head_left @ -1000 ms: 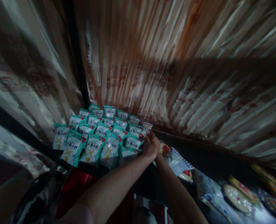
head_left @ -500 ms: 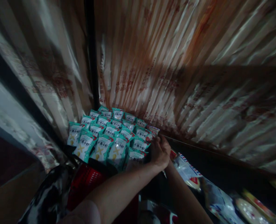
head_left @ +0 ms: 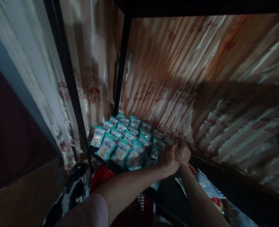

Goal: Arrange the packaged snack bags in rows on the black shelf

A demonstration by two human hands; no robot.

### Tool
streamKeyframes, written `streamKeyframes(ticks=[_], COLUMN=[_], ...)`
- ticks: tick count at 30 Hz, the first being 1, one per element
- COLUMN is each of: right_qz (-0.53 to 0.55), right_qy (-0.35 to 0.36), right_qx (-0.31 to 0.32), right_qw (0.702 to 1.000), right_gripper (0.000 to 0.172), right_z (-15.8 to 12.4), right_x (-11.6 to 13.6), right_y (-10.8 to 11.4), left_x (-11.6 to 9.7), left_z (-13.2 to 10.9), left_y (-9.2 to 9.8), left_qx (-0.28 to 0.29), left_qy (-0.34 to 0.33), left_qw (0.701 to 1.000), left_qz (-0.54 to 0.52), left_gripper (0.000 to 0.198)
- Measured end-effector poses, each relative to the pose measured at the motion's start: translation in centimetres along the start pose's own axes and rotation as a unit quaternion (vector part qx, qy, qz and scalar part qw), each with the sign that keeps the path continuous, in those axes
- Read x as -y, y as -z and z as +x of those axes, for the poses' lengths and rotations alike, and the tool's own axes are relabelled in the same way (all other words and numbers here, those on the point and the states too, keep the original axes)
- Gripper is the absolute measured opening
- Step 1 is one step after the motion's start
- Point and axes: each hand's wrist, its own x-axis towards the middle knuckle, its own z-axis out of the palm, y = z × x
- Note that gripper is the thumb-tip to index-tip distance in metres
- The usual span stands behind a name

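Observation:
Rows of teal-and-white snack packets (head_left: 122, 151) stand upright on a dark shelf (head_left: 167, 192). My left hand (head_left: 169, 160) is at the right end of the rows, its fingers curled, close against the nearest packets. Just beyond it my right hand (head_left: 184, 153) is closed, the two hands touching or overlapping. Whatever the fingers hold is hidden in the dim light. Right behind the hands, a packet with a striped edge (head_left: 168, 139) shows at the back of the rows.
Silvery plastic packages (head_left: 210, 186) with a striped border lie on the shelf to the right. A red basket (head_left: 101, 175) is below the front edge. Dark posts (head_left: 70, 72) and a pleated patterned curtain (head_left: 163, 69) enclose the left and back.
The view has swung left and up, so the packets appear farther right and the upper frame shows. My hands stay together at the right end of the rows, the right one now more visible.

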Motion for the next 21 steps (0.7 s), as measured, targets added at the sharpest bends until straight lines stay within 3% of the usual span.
streamKeyframes(ticks=[3,5,8,11,16,21], right_qz=[-0.014,-0.012,0.013,0.024,-0.023,-0.059], right_qy=[0.081,0.092,0.151,0.209,0.302,0.33], right_qx=[0.005,0.015,0.054,0.095,0.159,0.202], right_qw=[0.997,0.996,0.987,0.973,0.94,0.92], right_gripper=[0.044,0.04,0.038,0.041,0.045,0.044], right_z=[0.1,-0.1,-0.7,-1.5,-3.4,-5.4], right_x=[3.9,6.4,9.9,12.7,16.4,19.0], right_y=[-1.6,-3.3,-6.3,-9.3,-13.4,-16.6], left_x=[1.2,2.7,5.7,9.2,14.5,18.0], left_z=[-0.3,-0.6,-1.8,-3.5,-5.5,-5.8], left_y=[5.0,8.3,13.0,16.7,20.4,21.7], left_qx=[-0.042,-0.061,-0.069,-0.14,-0.204,-0.209], left_qy=[-0.068,-0.089,-0.116,-0.104,-0.093,-0.09], left_qw=[0.993,0.979,0.949,0.924,0.893,0.887], left_qz=[0.082,0.173,0.286,0.339,0.39,0.402], left_gripper=[0.042,0.041,0.041,0.045,0.05,0.053])
